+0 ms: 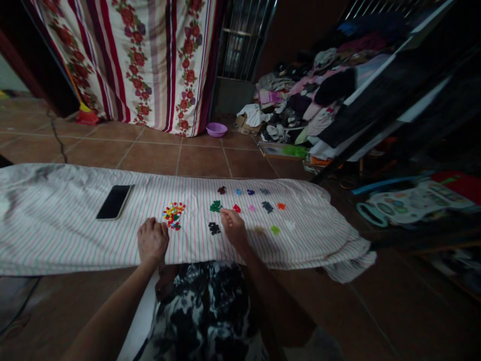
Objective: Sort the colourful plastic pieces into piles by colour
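The left hand (pixel 153 239) rests on the cloth (pixel 75 245), fingers curled under; whether it grips anything, I cannot tell. Just right of it lies the mixed pile (pixel 174 214). The right hand (pixel 233 226) has its fingertips pressed together beside the green pile (pixel 215 206), any piece between them too small to tell. 2 piles sit near it: black (pixel 214 228) left, red (pixel 236 208) just beyond.

Striped cloth (pixel 75 235), creased at the ends. On it: smartphone (pixel 114 202), screen dark; mixed-colour heap of small pieces (pixel 174 214), left hand (pixel 153 241) resting just beside; single-colour clusters, including black cluster (pixel 214 228) and green cluster (pixel 215 206), right hand (pixel 233 228) at the latter, fingertips together, contents unclear. Beyond: purple basin (pixel 216 130), near floral curtain (pixel 150 60).
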Action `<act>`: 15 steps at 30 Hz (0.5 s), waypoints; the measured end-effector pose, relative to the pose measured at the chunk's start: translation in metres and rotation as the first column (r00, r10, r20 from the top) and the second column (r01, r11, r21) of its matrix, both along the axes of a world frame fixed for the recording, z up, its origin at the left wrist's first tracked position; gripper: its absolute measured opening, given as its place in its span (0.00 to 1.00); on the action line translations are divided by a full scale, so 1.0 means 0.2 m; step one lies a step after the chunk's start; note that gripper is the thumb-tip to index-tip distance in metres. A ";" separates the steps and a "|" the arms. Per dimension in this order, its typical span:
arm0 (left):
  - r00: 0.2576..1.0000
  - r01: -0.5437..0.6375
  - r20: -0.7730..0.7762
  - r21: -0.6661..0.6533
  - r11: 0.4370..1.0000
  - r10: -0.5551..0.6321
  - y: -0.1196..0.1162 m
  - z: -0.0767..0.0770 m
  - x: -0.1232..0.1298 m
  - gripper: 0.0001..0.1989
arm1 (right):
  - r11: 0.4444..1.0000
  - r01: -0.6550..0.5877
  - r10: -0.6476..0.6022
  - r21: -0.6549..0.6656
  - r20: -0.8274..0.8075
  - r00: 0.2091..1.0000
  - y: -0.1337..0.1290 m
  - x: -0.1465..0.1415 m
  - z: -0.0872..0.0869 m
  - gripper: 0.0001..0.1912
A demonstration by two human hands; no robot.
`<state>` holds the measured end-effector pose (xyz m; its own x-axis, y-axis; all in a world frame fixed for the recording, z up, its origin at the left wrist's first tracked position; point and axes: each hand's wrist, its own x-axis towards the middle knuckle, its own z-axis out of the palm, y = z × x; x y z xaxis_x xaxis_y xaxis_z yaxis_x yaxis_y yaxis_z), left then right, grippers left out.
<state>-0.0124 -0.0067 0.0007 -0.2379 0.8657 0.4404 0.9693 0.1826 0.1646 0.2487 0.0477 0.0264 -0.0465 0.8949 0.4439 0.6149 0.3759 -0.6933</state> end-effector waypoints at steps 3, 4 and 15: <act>1.000 0.001 0.016 -0.006 1.000 -0.001 0.00 0.01 0.00 0.17 | 0.980 -0.183 0.184 -0.075 0.011 0.983 0.02 -0.24 -0.04 0.13; 1.000 -0.003 0.026 -0.002 1.000 0.003 0.00 0.01 0.00 0.17 | 0.971 -0.215 0.218 -0.103 0.023 0.976 0.03 -0.31 -0.05 0.12; 0.994 -0.048 0.094 -0.010 0.999 0.048 0.00 0.00 0.01 0.16 | 0.935 0.030 0.107 -0.354 0.363 0.926 0.12 -0.64 -0.07 0.13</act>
<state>-0.0106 -0.0059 0.0011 -0.3193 0.8556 0.4074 0.9396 0.2301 0.2532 0.1203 0.0721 0.0116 -0.1832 0.9818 0.0494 0.8420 0.1827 -0.5077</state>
